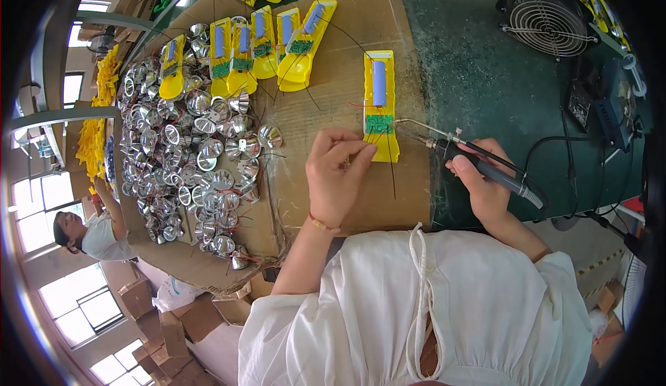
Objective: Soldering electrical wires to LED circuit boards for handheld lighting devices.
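Observation:
A yellow plastic housing [388,151] lies on the cardboard before me, with a blue cylindrical battery [379,84] in its upper part. Below the battery sits a green circuit board [379,123]; thin red and black wires stick out around it. My left hand [334,174] is closed at the housing's lower left edge, thumb and fingertips together by the board. Whatever they pinch is too small to make out. My right hand [483,181] grips a soldering iron [479,167] with a thin metal feed tube along it. Its front end points at the board's right side.
Many shiny reflector cups [208,151] with wires are heaped on the left. Several similar yellow housings [298,63] lie behind them on the cardboard [333,21]. A round fan [544,25] stands at the back right, near a blue box [614,119] and cables. Another person [97,237] works at far left.

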Available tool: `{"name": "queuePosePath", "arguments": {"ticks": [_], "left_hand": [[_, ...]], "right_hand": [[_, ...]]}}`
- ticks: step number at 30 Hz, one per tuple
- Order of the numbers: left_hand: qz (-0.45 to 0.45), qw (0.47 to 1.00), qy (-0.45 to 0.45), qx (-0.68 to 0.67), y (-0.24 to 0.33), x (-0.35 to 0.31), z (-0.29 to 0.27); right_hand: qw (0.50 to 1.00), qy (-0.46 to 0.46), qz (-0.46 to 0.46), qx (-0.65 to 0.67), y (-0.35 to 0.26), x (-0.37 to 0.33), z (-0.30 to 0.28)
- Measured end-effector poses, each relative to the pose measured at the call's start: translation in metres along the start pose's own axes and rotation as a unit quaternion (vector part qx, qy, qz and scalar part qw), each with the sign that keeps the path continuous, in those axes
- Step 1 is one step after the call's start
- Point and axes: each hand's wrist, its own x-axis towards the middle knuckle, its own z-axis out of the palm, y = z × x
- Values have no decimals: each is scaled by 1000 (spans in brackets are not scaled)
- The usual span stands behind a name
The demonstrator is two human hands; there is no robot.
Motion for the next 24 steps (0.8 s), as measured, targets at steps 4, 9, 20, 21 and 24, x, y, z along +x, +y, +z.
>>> {"name": "queuePosePath", "arguments": {"ticks": [4, 9, 20, 21, 24], "left_hand": [[-127, 979, 5, -157, 4, 8, 0], [-82, 994, -70, -33, -5, 14, 2], [-90, 993, -62, -32, -9, 15, 5], [-95, 993, -61, -33, -10, 14, 5], [-103, 992, -64, -28, -5, 17, 3]], "right_hand": [[986, -57, -113, -108, -13, 1, 4], [984, -44, -138, -106, -9, 6, 9], [992, -22, -92, -85, -11, 1, 13], [994, -3, -89, -63, -9, 0, 11], [991, 10, -118, -65, -11, 1, 4]]}}
